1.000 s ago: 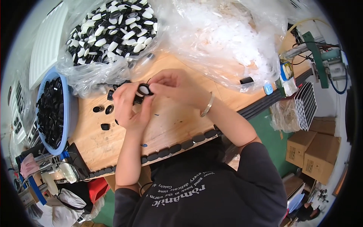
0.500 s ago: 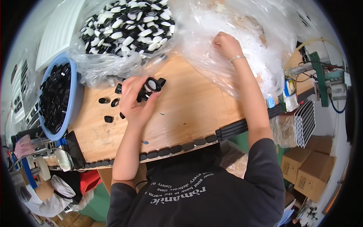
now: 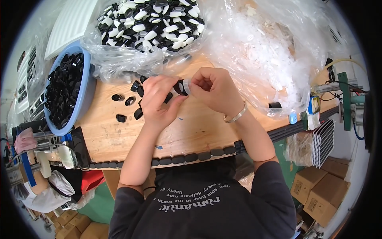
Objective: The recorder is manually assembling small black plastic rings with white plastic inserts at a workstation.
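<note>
In my left hand point(image 3: 157, 101), thumb and fingers are wrapped round a small black oval cap point(image 3: 180, 87). Its open side faces right. Across from it, my right hand point(image 3: 217, 89) pinches a thin translucent insert point(image 3: 186, 86) against the cap's opening. Its fingertips are partly hidden behind the curled knuckles. Loose black oval caps lie on the wooden table just left of my left hand, among them a ring-like cap point(image 3: 129, 101) and a cap on its side point(image 3: 121, 118). More black pieces sit partly under my left fingers.
A blue tub point(image 3: 85, 95) of black caps stands at the left. Behind is a plastic bag point(image 3: 119, 65) full of black and white oval pieces. A clear bag of thin translucent pieces point(image 3: 266, 59) spreads at the right. Dark padding point(image 3: 179, 159) lines the table's front edge.
My right hand has come left from the clear bag to meet my left hand, with a translucent insert in its fingers. The left hand has turned the cap sideways. The whole view has shifted slightly.
</note>
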Available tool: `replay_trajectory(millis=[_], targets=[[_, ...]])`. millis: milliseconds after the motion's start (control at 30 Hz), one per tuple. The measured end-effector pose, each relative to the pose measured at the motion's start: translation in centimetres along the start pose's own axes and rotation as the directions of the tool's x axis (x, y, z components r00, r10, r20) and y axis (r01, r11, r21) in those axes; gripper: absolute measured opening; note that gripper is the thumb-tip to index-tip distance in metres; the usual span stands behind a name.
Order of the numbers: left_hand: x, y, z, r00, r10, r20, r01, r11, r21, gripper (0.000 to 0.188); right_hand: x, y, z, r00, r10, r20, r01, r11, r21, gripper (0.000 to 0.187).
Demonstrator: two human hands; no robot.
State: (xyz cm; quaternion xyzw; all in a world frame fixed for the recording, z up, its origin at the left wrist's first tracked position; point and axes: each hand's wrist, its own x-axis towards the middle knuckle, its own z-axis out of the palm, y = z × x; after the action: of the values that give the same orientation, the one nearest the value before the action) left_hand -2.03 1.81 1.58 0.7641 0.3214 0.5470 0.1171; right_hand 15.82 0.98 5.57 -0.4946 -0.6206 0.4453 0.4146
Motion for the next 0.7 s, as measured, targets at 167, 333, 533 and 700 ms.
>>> replay_trajectory(millis=[167, 333, 533, 700], targets=[[0.4, 0.1, -0.3, 0.997, 0.059, 0.045, -0.061, 0.997, 0.042, 0.042, -0.4, -0.3, 0.7, 0.998, 0.049, -0.045, -0.051, 0.998, -0.034, 0.009], [0.3, 0.0, -0.2, 0.994, 0.082, 0.077, -0.089, 0.992, 0.087, 0.041, -0.6, -0.7, 0.9, 0.998, 0.004, -0.067, -0.017, 0.98, -0.197, 0.01], [0.3, 0.0, 0.1, 0.993, 0.089, 0.082, -0.093, 0.995, 0.04, 0.042, 0.5, 2.2, -0.5, 0.975, 0.118, 0.191, -0.151, 0.973, 0.173, 0.009], [-0.5, -0.2, 0.4, 0.995, 0.04, 0.087, -0.035, 0.998, -0.053, 0.044, 0.5, 2.4, -0.6, 0.916, 0.183, 0.358, -0.315, 0.88, 0.355, 0.015]])
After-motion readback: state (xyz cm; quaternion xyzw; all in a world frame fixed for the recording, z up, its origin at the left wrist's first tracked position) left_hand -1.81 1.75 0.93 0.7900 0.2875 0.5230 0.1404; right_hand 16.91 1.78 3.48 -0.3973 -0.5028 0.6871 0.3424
